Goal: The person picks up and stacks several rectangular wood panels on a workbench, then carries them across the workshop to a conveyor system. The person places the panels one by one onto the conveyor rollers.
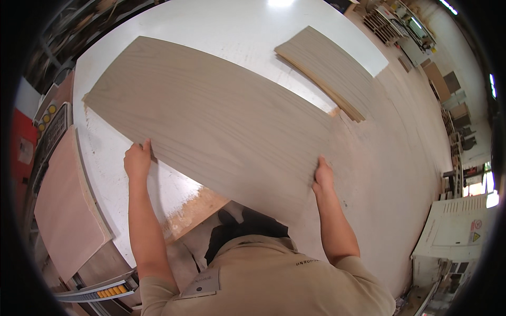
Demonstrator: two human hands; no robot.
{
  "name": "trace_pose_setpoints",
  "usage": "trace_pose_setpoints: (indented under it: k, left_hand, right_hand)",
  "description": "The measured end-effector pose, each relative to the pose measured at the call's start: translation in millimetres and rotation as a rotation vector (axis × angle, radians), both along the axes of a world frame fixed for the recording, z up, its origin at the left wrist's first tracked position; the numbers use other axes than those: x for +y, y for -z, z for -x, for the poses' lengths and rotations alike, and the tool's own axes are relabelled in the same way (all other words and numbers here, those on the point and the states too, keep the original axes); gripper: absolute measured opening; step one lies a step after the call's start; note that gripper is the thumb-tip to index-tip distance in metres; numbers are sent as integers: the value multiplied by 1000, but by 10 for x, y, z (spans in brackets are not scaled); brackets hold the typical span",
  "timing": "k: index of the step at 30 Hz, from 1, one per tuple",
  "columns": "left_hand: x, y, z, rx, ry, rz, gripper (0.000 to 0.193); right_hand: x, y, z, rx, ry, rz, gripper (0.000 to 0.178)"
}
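Note:
A large wood-grain panel (pixel 211 121), greyish brown and rectangular, lies slantwise across the white tabletop (pixel 221 31). Its near right end sticks out past the table's edge, in front of my body. My left hand (pixel 138 158) grips the near long edge, thumb on top and the other fingers hidden beneath. On the right short end, my right hand (pixel 323 175) holds the panel in the same way, its fingertips out of sight under the board. Beyond it, a short stack of smaller panels (pixel 329 66) in the same finish rests at the table's far right.
The table's near corner (pixel 197 210) is worn to bare wood. Left of the table stands a machine with yellow rollers (pixel 110 291) and a pinkish board (pixel 68 205). A pale cabinet (pixel 453 226) stands at the right, with pallets (pixel 385 23) and boards along the far wall.

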State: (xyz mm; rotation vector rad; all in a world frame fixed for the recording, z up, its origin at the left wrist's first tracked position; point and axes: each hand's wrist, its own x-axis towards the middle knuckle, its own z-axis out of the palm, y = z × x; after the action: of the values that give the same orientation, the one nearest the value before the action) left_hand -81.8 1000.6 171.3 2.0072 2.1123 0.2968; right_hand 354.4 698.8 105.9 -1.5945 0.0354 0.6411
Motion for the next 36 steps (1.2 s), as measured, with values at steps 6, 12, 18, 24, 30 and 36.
trace_pose_setpoints:
  k: [6, 12, 18, 24, 30, 36]
  left_hand:
    - [-353, -102, -281, -174, 20, -149, 44]
    - [-1041, -525, -1128, -553, 231, -266, 36]
    - [-1396, -761, -2438, -633, 636, -59, 28]
    - [-903, -821, -3675, -595, 550, 185, 32]
    - [1, -647, -4971, -345, 632, 85, 69]
    - [360, -482, -5919, -291, 694, 380, 83]
  right_hand:
    - [-220, -199, -1205, 137, -184, -4, 52]
    - [130, -568, -2963, 261, -77, -94, 94]
    - [633, -414, -3477, 332, -157, -242, 65]
    - [69, -389, -3094, 209, -80, -205, 58]
    - [-989, -435, -3049, 298, 11, -279, 53]
    - [-1118, -103, -3041, 245, 25, -412, 57]
